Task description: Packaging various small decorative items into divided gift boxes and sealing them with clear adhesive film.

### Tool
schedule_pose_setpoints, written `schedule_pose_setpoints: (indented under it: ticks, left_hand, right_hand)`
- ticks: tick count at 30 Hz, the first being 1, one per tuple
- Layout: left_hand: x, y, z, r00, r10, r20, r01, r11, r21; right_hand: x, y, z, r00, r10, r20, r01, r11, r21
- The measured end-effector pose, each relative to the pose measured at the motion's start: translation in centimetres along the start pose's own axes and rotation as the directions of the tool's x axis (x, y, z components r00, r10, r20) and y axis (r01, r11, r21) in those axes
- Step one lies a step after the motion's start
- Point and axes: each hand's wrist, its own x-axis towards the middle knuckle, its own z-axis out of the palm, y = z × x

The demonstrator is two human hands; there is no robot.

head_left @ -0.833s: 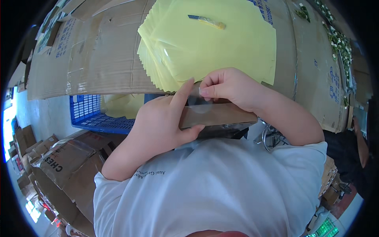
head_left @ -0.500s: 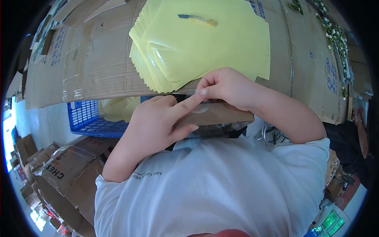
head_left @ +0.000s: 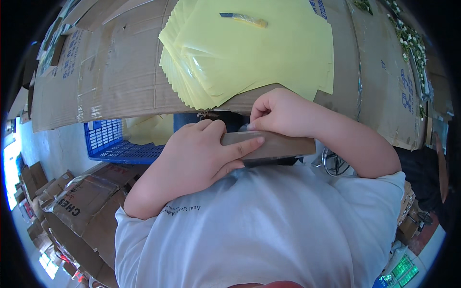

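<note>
1. The left hand [head_left: 201,156] was wrapped around a flat brown box [head_left: 276,145], held close against the chest of the person's white shirt [head_left: 269,225]. Its fingers [head_left: 242,145] were closed on the box, with the forefinger stretched flat along the upper face.
2. The right hand [head_left: 283,113] sat at the box's upper edge, its fingers curled shut and pinching something small and pale there; what it was could not be made out.
3. The box lay level between the two hands, just below the near edge of the worktop [head_left: 120,77], which was covered in flattened cardboard.
4. A fanned stack of yellow sheets [head_left: 249,53] lay on the worktop just beyond the right hand, its near corners overhanging the edge.
5. A small knife [head_left: 245,19] with a yellow handle rested on top of the sheets, towards their far side.
6. A blue crate [head_left: 113,141] stood under the worktop to the left of the hands, with more yellow sheets in it.
7. Cardboard cartons [head_left: 72,201] lay on the floor at lower left.
</note>
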Motion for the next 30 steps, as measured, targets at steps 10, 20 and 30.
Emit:
schedule_pose_setpoints:
  ticks: [10,20,30]
  left_hand:
    - [-2.0,-0.5,0.1,0.987,-0.093,-0.128,0.092,0.996,-0.016]
    - [-2.8,-0.5,1.2,0.945,-0.151,-0.291,0.113,0.983,-0.142]
    - [-3.9,-4.1,5.6,0.847,-0.488,0.209,0.530,0.802,-0.274]
  right_hand:
    - [0.9,-1.0,-0.2,0.957,-0.285,0.060,0.291,0.937,-0.193]
    - [-0.3,-5.6,0.0,0.863,-0.081,0.498,0.409,0.691,-0.596]
    - [10.2,0.4,-9.4,0.534,-0.757,-0.376,0.189,0.541,-0.820]
